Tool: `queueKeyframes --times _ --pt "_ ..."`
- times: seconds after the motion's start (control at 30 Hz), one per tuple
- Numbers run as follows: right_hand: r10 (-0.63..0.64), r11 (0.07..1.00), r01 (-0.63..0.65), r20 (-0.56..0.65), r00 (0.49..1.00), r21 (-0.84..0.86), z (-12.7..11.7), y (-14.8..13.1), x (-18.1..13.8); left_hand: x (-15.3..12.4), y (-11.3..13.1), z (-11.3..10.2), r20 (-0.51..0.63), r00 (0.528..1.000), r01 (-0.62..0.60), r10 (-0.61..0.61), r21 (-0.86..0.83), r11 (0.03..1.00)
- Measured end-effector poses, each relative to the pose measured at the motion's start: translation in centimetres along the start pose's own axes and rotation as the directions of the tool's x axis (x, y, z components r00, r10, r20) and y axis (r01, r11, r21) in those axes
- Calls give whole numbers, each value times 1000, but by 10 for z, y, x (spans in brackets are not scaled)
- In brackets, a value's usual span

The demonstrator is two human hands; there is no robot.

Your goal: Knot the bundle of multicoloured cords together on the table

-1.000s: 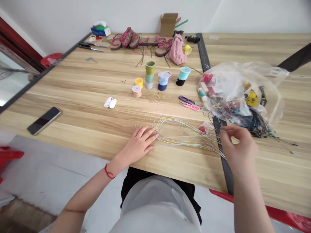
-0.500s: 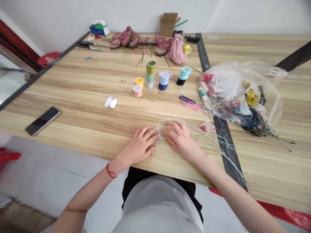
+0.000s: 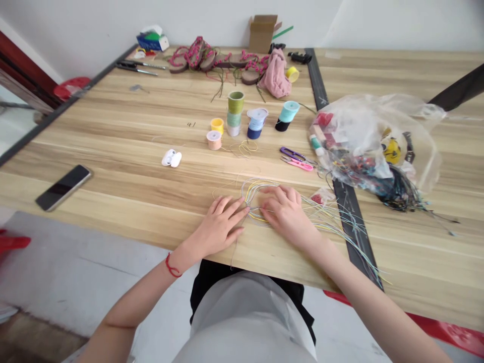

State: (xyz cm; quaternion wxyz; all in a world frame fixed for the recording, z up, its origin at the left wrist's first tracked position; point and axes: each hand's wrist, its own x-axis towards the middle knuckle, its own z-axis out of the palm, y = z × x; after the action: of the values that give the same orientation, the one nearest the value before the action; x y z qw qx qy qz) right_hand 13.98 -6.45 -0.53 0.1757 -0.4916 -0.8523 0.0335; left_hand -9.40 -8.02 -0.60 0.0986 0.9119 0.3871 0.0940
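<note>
A bundle of thin yellow, grey and pale blue cords [image 3: 333, 222] lies looped on the wooden table [image 3: 124, 171] near its front edge. My left hand [image 3: 219, 227] rests flat on the looped end, fingers stretched out and pressing the cords down. My right hand [image 3: 285, 212] lies on the cords just to the right of it, fingers spread and slightly curled over the strands. The loose ends trail to the right over a black strip [image 3: 353, 237] between two tabletops.
Several thread spools [image 3: 234, 116] stand mid-table, with purple and pink snips [image 3: 297, 160] to their right. A clear plastic bag [image 3: 374, 141] of craft bits sits at right. A phone [image 3: 63, 186] and white earbud case [image 3: 171, 158] lie at left; braided sandals [image 3: 212, 58] and a cardboard box [image 3: 260, 34] stand at the back.
My right hand came from the right, near the bag, back to the looped end of the cords beside my left hand and has slid slightly rightward. The left hand stayed put.
</note>
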Motion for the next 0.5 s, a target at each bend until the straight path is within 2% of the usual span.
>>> queueKeyframes --times 0.13,0.23,0.3,0.37,0.43,0.47,0.5 --pt "25 998 -30 89 996 47 -13 -2 -1 0 0 0 4 1000 5 -5 -6 1000" --pt "33 950 -79 156 987 301 -24 -2 0 0 1 0 -6 1000 8 -8 -20 1000" --pt "43 818 -148 198 979 556 -28 -2 2 0 1 0 -11 1000 6 -7 -25 1000" --pt "93 589 -243 234 968 771 -28 -3 6 0 0 0 -9 1000 5 -5 -24 1000" --pt "185 350 -308 257 949 885 -26 -3 10 0 0 0 -5 1000 6 -6 -19 1000" --pt "233 274 -315 256 938 909 -24 -3 12 0 0 0 -3 1000 5 -5 -16 1000" --pt "272 248 -316 247 930 916 -23 -2 13 0 0 0 -3 1000 4 -4 -13 1000"
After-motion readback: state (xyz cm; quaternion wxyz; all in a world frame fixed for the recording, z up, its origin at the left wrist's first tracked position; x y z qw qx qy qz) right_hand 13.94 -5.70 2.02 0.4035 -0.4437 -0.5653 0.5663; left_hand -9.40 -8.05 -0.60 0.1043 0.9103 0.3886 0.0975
